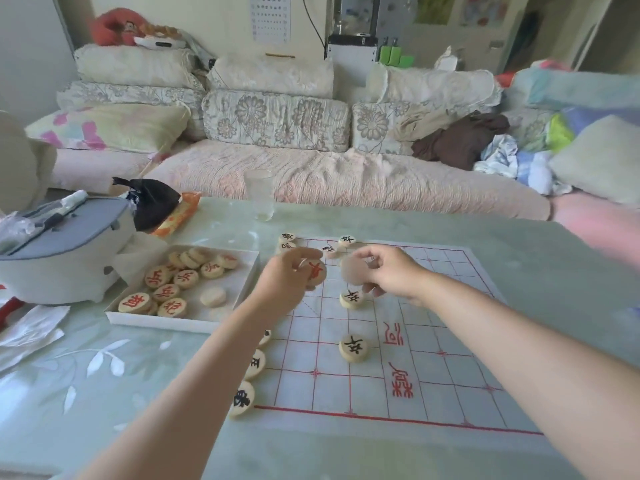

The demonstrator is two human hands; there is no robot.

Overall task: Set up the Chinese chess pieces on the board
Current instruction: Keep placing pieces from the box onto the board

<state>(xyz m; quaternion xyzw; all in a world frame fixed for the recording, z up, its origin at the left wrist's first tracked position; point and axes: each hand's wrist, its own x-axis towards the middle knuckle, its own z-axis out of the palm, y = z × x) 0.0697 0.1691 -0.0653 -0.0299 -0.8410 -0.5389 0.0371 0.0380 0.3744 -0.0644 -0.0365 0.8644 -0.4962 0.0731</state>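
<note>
Roughly nine black-lettered pieces (353, 347) stand on the red-lined board (450, 341): a file down its left edge, partly hidden by a forearm; a cluster at the far-left corner; two soldiers out on the grid. No red piece is seen placed and the board's right half is bare, so the setup is judged under halfway. Left hand (287, 275): pinches a red-lettered piece (317, 270) between thumb and fingers, above the board's far-left area. Right hand (391, 271): fingers curled and motion-blurred, a pale smear at the tips; whether it holds a piece cannot be told. Container: shallow white tray (156, 322), just left of the board, holding about a dozen red pieces (166, 292), some overlapping, one blank side up. Beyond the tray: clear glass (259, 195), black pouch (152, 202), grey case (69, 251).
</note>
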